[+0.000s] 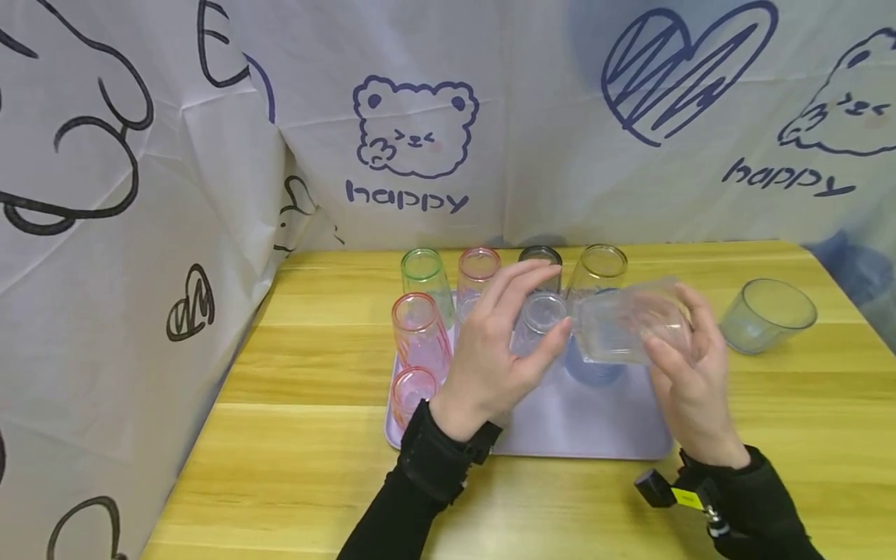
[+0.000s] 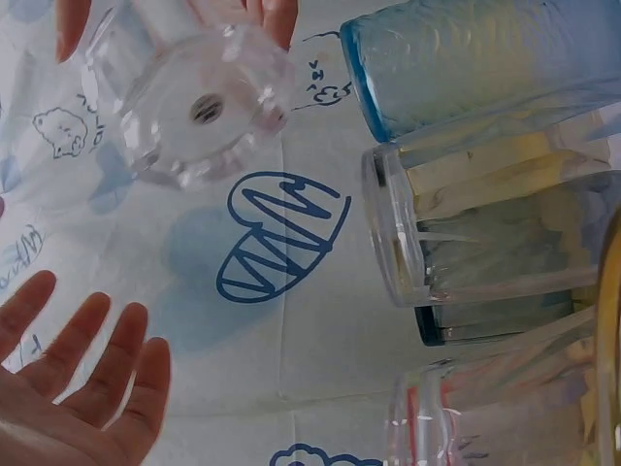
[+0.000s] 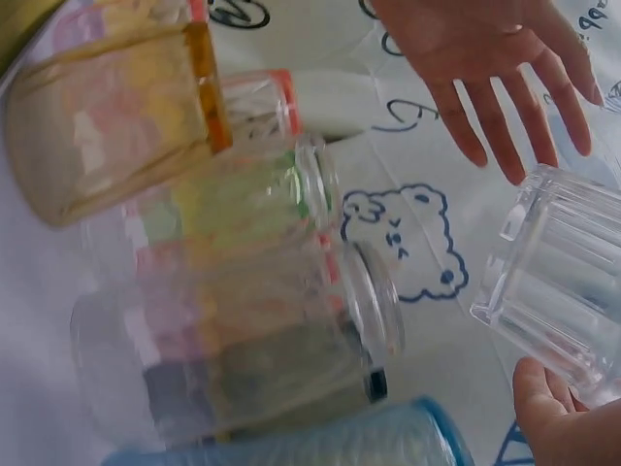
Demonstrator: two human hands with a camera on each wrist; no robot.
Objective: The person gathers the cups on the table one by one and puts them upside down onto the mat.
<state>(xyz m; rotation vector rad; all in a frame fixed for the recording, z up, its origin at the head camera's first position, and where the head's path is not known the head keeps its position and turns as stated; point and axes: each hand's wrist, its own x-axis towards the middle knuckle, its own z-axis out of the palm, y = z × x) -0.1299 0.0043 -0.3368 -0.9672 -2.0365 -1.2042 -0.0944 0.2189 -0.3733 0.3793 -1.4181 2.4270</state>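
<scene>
My right hand (image 1: 689, 377) grips a clear faceted glass (image 1: 609, 327), tipped on its side above the lilac tray (image 1: 581, 432). In the left wrist view the thick base of this clear glass (image 2: 204, 107) shows, with fingers behind it. My left hand (image 1: 490, 350) has its fingers spread, its thumb close to the glass's near end, and holds nothing. Below the held glass a blue glass (image 1: 595, 372) stands on the tray, partly hidden. Another clear glass (image 1: 544, 313) stands upside down beside my left thumb.
Upside-down glasses stand along the tray: green-rimmed (image 1: 422, 268), pink-rimmed (image 1: 479, 264), dark-rimmed (image 1: 540, 257), amber-rimmed (image 1: 603, 263) and two red-rimmed ones (image 1: 420, 323) at the left. A wide glass tumbler (image 1: 766, 315) stands upright on the wooden table (image 1: 294, 467) at right. Printed cloth hangs behind.
</scene>
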